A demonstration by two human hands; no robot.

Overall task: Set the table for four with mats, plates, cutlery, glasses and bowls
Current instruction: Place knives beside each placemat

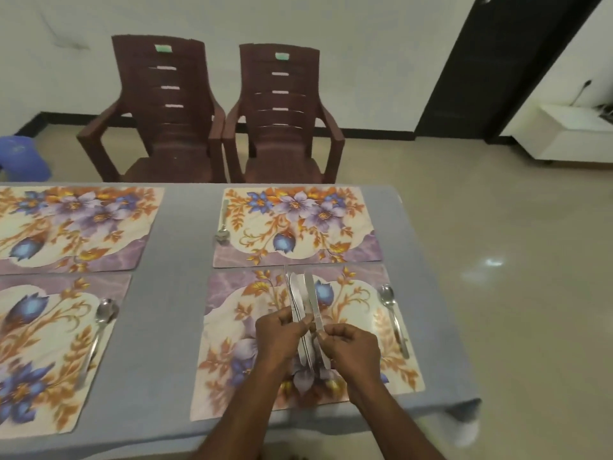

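Several floral mats lie on the grey table (179, 293). Over the near right mat (232, 353) my left hand (282, 336) grips a bundle of knives (295, 293), blades pointing away from me. My right hand (351, 346) pinches the handle of one knife (311, 300) at the bundle's right side. A spoon (393, 313) lies on the right edge of that mat. Another spoon (223, 224) lies on the left edge of the far right mat (298, 227). A third spoon (99, 330) lies on the right edge of the near left mat (43, 353). The far left mat (73, 227) shows no cutlery.
Two brown plastic chairs (166, 121) (282, 121) stand side by side behind the table's far edge. A blue bin (20, 157) sits on the floor at the far left. A white cabinet (564, 134) stands at the far right beside a dark doorway.
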